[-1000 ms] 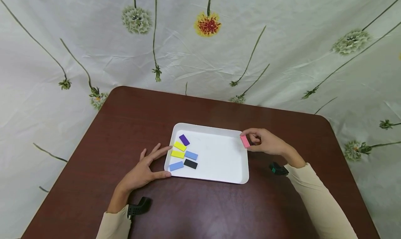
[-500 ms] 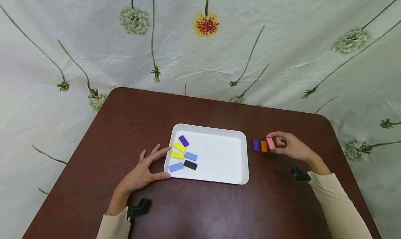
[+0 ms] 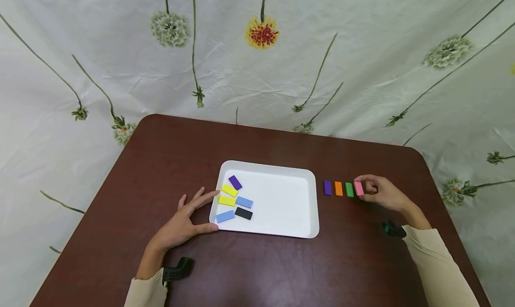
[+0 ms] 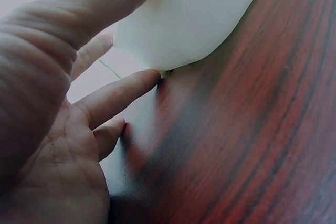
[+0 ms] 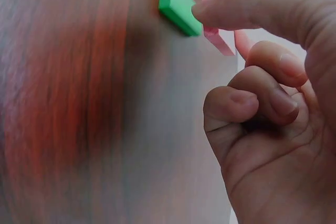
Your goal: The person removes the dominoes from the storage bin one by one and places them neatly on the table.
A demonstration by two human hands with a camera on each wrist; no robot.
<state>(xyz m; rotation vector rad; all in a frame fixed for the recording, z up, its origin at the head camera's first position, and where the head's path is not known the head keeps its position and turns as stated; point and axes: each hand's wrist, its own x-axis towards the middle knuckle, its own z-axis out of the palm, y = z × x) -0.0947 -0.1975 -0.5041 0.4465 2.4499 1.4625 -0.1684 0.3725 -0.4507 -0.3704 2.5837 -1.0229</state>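
Observation:
Between thumb and index finger, my right hand [image 3: 384,193] pinches a pink rectangular block [image 3: 359,188] at the right end of a row on the table. Just left of it lie a green block [image 3: 349,190], an orange block [image 3: 338,189] and a purple block [image 3: 327,187]. In the right wrist view the thumb partly covers the pink block [image 5: 220,43], and the other fingers are curled. My left hand [image 3: 177,229] has its fingers spread, thumb and index fingertips at the left edge of a white tray [image 3: 281,204]. The left wrist view shows the tray's outer wall [image 4: 194,19] close up.
In the tray's left part lie a dark purple block [image 3: 235,182], two yellow blocks [image 3: 227,201], two light blue blocks [image 3: 225,216] and a black block [image 3: 243,213]. A flowered cloth [image 3: 225,52] hangs behind the dark brown table [image 3: 257,271].
My right hand has carried the pink block from above the tray's right edge rightward, then down beside the green block. The row, hidden at first, now shows. My left hand has stayed at the tray.

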